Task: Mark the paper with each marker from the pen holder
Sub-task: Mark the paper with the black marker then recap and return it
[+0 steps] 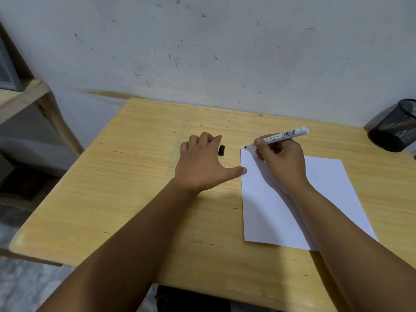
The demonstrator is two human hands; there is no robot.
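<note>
I am gripping the uncapped white marker (pixel 279 136) in my right hand (pixel 281 163), its tip apparently touching the paper (pixel 326 199) at the far left corner, so a stroke risks running onto the desk (pixel 135 176). My left hand (pixel 202 165) is lying open beside the sheet, thumb at its edge, so the paper may be sliding; the black cap (pixel 221 150) is lying loose and could roll away, with the mesh pen holder (pixel 396 127) well apart.

A light wooden table (pixel 139 181) stands against a scuffed, speckled white wall (pixel 225 52). To its left is a pale wooden shelf frame (pixel 29 95). Grey mottled floor (pixel 27 287) shows below the table's near-left corner.
</note>
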